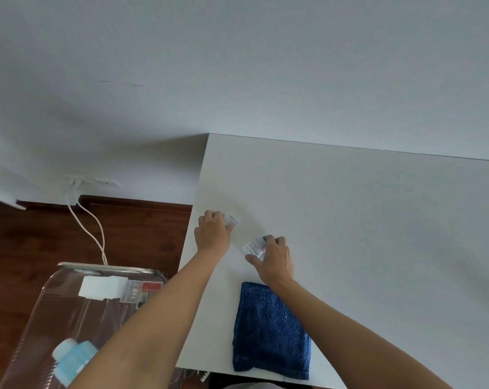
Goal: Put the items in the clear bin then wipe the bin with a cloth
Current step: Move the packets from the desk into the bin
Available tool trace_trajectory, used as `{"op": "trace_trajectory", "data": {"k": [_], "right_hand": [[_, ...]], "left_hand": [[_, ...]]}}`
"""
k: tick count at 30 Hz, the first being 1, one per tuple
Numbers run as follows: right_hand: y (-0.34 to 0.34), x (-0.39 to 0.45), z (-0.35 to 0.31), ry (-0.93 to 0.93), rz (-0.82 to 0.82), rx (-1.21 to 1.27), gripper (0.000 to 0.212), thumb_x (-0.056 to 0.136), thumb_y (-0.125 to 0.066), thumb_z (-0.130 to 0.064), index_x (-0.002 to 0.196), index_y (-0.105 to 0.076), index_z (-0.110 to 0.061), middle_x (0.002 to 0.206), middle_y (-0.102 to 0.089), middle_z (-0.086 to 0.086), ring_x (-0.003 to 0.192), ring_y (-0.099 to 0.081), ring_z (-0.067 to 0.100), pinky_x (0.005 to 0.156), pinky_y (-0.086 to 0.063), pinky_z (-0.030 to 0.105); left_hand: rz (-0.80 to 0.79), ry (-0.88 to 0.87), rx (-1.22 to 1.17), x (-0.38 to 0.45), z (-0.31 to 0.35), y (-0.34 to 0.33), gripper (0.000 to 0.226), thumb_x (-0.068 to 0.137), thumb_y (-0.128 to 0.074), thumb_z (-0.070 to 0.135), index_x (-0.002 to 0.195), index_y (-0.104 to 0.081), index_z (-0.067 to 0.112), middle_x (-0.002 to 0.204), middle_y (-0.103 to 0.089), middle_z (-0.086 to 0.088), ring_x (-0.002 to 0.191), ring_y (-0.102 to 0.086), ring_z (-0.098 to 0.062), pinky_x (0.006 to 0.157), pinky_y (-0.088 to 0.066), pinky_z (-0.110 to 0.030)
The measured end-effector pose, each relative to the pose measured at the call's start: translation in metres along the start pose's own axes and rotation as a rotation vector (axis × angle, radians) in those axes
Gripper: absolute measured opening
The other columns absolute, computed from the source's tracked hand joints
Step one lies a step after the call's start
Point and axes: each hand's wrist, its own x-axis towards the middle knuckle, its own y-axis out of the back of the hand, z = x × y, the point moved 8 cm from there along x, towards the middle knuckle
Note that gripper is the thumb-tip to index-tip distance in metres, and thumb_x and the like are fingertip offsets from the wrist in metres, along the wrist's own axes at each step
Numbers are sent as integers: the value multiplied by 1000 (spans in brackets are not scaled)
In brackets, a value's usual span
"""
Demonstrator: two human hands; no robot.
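On the white table (364, 220), near its left edge, my left hand (213, 231) closes on a small white packet (232, 219) with dark print. A little to the right my right hand (274, 258) grips a second small clear packet (254, 246) with print and a red mark. A folded dark blue cloth (271, 331) lies close to the front edge, just behind my right wrist. The clear bin (69, 276) stands on the floor at the left of the table. Inside it lie a white box (101, 287), a clear red-labelled packet (142, 290) and a light blue bottle (72, 360).
Dark wooden floor (27, 242) spreads left of the table. A wall socket (91, 182) with a white cable (89, 231) hangs down behind the bin. A plain pale wall fills the top half of the view.
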Motion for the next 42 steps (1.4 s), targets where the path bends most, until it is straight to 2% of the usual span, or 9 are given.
{"op": "trace_trajectory", "data": {"k": [7,13,21,26,28,32,35,39,42], "right_hand": [[2,-1,-9,74,6,17,56,73,-78,-32,112,-41,-17,113,-60,7,99,-56,26,72,-52,36],[-2,-10,-14,135,-26,97,47,79,-74,-18,112,-41,-14,107,-66,12,82,-57,25,68,-53,36],[-14,-30,-36,172,-25,180,34,84,-68,-16,113,-53,-8,106,-65,10,90,-61,24,77,-51,33],[-37,-57,-74,222,-24,214,29,88,-63,-20,112,-50,-10,105,-60,8,88,-62,26,72,-48,30],[-51,-71,-90,263,-33,210,26,90,-61,-21,112,-50,-12,105,-60,7,86,-62,24,70,-48,29],[-86,-101,-118,352,-113,167,28,91,-61,-25,115,-50,-16,104,-59,1,80,-63,16,68,-49,23],[-116,-122,-137,406,-201,136,22,89,-64,-23,107,-52,-19,103,-63,0,79,-64,13,62,-44,13],[-155,-140,-154,388,-282,119,22,87,-67,-20,101,-50,-23,94,-64,-6,68,-57,0,48,-39,8],[-178,-143,-159,318,-324,117,26,85,-68,-17,103,-49,-23,92,-62,-7,69,-53,-3,48,-36,7]], "left_hand": [[37,-88,-14,-11,11,1,33,91,-62,30,114,-46,12,112,-64,-8,100,-61,-27,74,-44,-34],[-5,-68,-113,-33,-2,-1,37,90,-63,24,120,-44,12,118,-62,-8,100,-64,-27,72,-51,-34],[145,-72,-383,-72,-53,32,33,89,-65,26,113,-54,7,109,-63,-7,95,-62,-24,77,-47,-32],[233,-89,-591,-99,-96,64,29,90,-64,30,112,-55,12,101,-63,-3,87,-61,-18,70,-48,-16],[277,-53,-644,-113,-120,75,28,91,-62,33,111,-55,15,98,-62,0,85,-61,-15,69,-48,-13],[326,58,-744,-143,-178,87,30,92,-60,33,118,-54,19,108,-62,4,96,-61,-11,81,-54,-21],[355,198,-708,-166,-229,86,35,94,-57,30,126,-54,16,118,-60,2,105,-57,-11,80,-43,-10],[344,391,-727,-188,-286,71,38,95,-55,13,131,-52,3,130,-59,-14,120,-55,-28,100,-41,-32],[302,541,-804,-198,-314,51,38,92,-61,13,128,-55,3,124,-62,-14,115,-58,-30,99,-48,-42]]}}
